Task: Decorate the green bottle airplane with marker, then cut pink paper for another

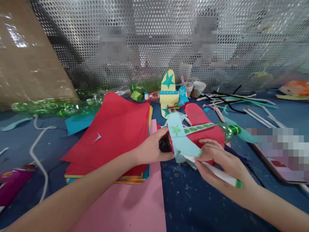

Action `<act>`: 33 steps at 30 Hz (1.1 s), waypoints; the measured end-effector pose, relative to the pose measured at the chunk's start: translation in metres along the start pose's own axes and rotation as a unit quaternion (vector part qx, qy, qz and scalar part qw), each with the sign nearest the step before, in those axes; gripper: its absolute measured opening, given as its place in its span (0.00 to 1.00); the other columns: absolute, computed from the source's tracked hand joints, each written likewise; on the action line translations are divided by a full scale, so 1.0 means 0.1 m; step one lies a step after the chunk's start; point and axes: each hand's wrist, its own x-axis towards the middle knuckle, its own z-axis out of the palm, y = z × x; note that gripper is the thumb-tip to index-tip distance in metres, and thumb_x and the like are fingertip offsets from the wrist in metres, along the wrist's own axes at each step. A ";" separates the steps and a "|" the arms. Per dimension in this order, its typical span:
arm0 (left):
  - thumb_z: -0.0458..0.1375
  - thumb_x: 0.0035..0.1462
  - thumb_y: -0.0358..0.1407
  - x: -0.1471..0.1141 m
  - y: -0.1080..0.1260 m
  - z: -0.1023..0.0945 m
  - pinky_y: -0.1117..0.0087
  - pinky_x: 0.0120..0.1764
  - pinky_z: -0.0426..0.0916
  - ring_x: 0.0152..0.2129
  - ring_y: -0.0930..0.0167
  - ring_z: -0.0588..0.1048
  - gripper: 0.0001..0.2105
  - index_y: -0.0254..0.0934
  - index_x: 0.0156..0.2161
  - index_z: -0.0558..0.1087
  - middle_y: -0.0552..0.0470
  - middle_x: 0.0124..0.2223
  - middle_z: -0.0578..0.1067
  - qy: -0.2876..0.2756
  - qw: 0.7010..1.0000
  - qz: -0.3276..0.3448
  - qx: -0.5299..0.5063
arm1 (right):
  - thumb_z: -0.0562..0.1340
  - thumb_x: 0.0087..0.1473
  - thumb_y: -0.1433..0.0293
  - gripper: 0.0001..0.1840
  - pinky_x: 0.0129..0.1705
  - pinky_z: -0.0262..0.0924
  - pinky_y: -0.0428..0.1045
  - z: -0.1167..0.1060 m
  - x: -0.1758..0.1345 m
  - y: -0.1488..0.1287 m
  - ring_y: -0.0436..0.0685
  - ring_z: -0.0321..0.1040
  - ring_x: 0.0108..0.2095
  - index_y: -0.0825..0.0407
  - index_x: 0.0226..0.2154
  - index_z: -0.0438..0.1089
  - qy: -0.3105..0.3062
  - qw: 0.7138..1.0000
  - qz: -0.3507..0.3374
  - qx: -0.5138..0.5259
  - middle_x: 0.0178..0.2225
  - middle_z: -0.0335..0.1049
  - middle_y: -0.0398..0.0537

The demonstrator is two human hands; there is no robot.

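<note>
A plastic bottle wrapped in red paper lies on its side, its green-capped neck pointing right. A light blue paper piece with a green star is fixed across its left end, and a pale strip with green dots runs round it. My left hand grips the bottle's base end, thumb above and fingers below. In my right hand is a white marker with a green end, its tip side at the lower edge of the light blue paper; the tip itself is hidden.
Left of the bottle lies a stack of red paper over a pink sheet. Behind stands a yellow paper-decorated model. Pipe cleaners and a phone are at right, a glue gun at left, a perforated metal panel at the back.
</note>
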 end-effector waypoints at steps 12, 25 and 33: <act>0.64 0.48 0.31 0.00 -0.02 0.00 0.59 0.54 0.65 0.54 0.58 0.70 0.30 0.37 0.57 0.62 0.42 0.56 0.71 0.003 1.000 0.001 0.003 | 0.57 0.55 0.80 0.11 0.41 0.65 0.53 -0.01 0.02 0.00 0.50 0.64 0.23 0.47 0.30 0.61 0.025 1.000 -0.016 -0.006 0.23 0.63 0.37; 0.64 0.48 0.33 -0.02 -0.03 0.00 0.59 0.51 0.67 0.51 0.58 0.72 0.29 0.36 0.56 0.63 0.42 0.54 0.72 0.007 1.000 -0.013 0.014 | 0.57 0.55 0.80 0.11 0.41 0.64 0.53 0.00 0.02 0.01 0.51 0.64 0.24 0.47 0.30 0.61 0.026 1.000 -0.007 0.000 0.23 0.64 0.38; 0.64 0.49 0.32 -0.01 0.00 0.01 0.59 0.52 0.67 0.52 0.59 0.72 0.29 0.37 0.56 0.63 0.43 0.55 0.72 0.007 1.000 -0.007 0.007 | 0.57 0.56 0.80 0.11 0.41 0.65 0.53 0.01 0.03 0.01 0.50 0.63 0.24 0.47 0.30 0.60 0.027 1.000 -0.013 0.000 0.23 0.63 0.37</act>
